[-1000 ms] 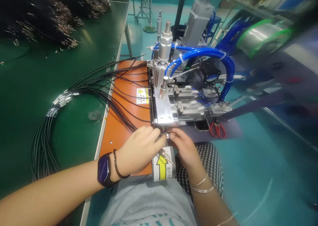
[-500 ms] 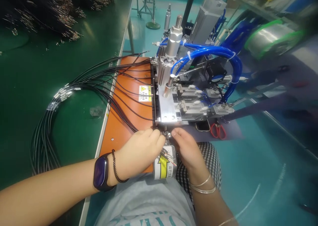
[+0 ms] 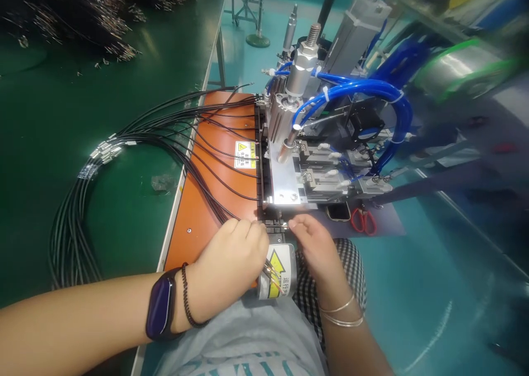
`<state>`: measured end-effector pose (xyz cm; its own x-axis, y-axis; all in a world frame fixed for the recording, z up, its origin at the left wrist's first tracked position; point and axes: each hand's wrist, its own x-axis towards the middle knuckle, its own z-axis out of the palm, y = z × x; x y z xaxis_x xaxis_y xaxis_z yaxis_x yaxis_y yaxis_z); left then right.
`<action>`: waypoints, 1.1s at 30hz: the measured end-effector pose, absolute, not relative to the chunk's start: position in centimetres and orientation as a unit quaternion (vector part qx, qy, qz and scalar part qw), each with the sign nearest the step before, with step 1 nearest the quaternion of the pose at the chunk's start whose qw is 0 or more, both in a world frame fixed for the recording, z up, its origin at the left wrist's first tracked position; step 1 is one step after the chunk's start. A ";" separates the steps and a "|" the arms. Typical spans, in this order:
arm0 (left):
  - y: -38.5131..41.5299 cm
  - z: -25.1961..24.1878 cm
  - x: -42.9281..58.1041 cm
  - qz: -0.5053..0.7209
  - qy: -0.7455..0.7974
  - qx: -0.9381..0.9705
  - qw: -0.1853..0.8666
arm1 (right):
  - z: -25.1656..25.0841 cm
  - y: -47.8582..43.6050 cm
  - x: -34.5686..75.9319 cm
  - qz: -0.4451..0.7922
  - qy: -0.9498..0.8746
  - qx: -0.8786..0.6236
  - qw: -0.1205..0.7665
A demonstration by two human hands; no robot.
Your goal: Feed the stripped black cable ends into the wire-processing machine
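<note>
My left hand (image 3: 231, 257) is closed around a bunch of thin black wires (image 3: 198, 161) whose stripped copper ends stick out below my fingers. It rests at the near edge of the orange plate (image 3: 202, 216). My right hand (image 3: 316, 249) pinches a single wire tip at the slotted black clamp strip (image 3: 261, 161) on the front of the machine (image 3: 306, 144). Several wires lie across the orange plate into that strip. A grey motor with a yellow arrow label (image 3: 279, 271) sits between my hands.
The black wires loop left over the green bench (image 3: 61, 117), with metal-tipped ends (image 3: 105, 152) gathered there. Piles of more wires (image 3: 82, 17) lie at the far left. Blue air hoses (image 3: 363, 95) arch over the machine. Red-handled scissors (image 3: 362, 220) lie to the right.
The view has shifted left and down a little. My left hand drew back slightly toward me with the wire bunch. My right hand stays at the clamp strip.
</note>
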<state>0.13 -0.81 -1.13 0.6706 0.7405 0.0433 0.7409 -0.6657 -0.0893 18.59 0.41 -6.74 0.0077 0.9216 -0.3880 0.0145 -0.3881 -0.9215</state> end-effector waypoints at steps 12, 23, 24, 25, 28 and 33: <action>-0.3 -1.4 -0.6 -0.025 -0.399 -0.916 0.004 | -3.0 -3.0 19.2 0.213 -0.883 -0.342 0.241; 0.2 -1.6 -1.3 -0.041 -0.416 -0.908 -0.035 | -4.6 -3.0 17.8 0.192 -0.839 -0.410 0.301; 0.5 -1.7 -1.4 -0.049 -0.420 -0.905 -0.032 | -4.7 -2.8 17.8 0.201 -0.831 -0.422 0.303; 0.7 -1.9 -1.5 -0.059 -0.424 -0.903 -0.033 | -4.7 -2.7 17.8 0.209 -0.821 -0.433 0.308; 1.3 -2.1 -1.8 -0.086 -0.421 -0.901 -0.054 | -4.7 -2.5 17.9 0.232 -0.792 -0.459 0.329; 0.9 -2.0 -2.1 -0.094 -0.389 -0.915 -0.047 | -4.4 -2.3 18.3 0.256 -0.773 -0.454 0.362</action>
